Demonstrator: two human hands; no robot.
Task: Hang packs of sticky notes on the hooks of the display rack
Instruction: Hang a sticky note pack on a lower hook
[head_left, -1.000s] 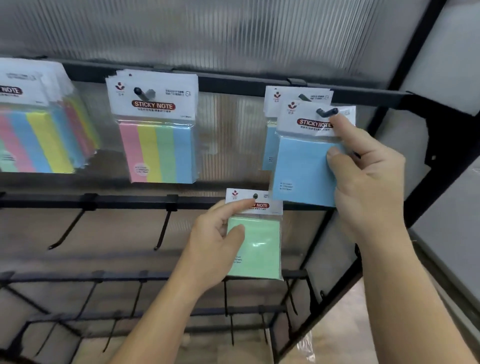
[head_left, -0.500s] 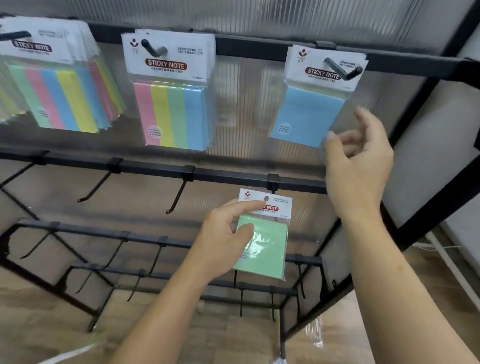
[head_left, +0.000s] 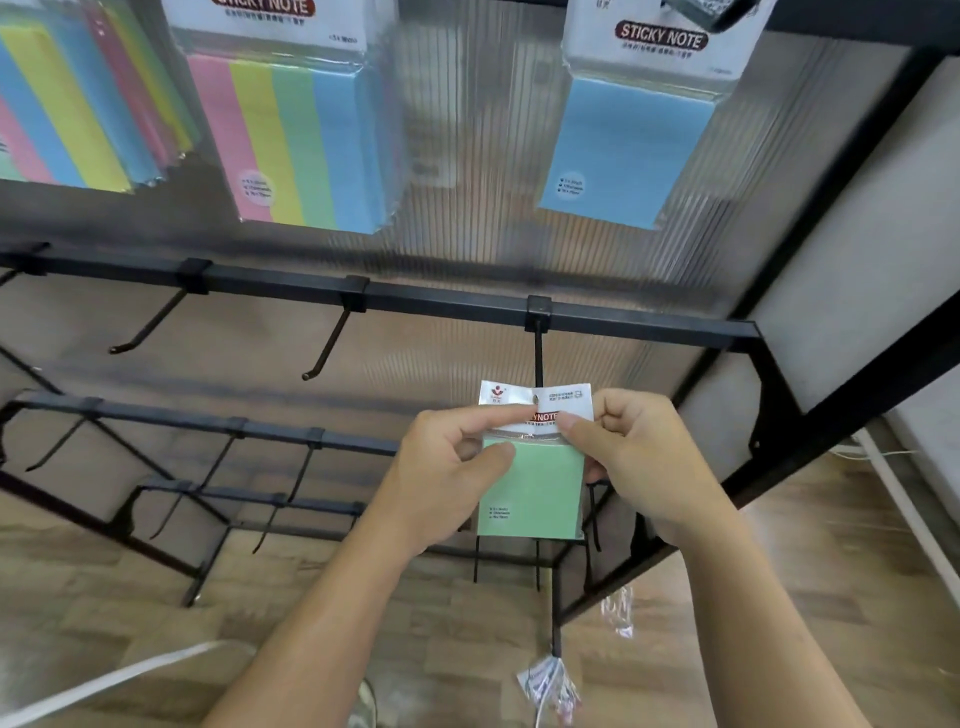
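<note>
Green pack (head_left: 535, 488): I pinch its white header from both sides, left hand (head_left: 447, 467) with thumb on the green face, right hand (head_left: 639, 457) at the right edge. Header top meets the middle-rail hook (head_left: 538, 353). Blue pack (head_left: 623, 150): hangs above, well apart.

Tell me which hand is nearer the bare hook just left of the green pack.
Left. The left hand pinches the green pack below and right of that bare hook; the right hand grips the pack's far side, further right.
</note>
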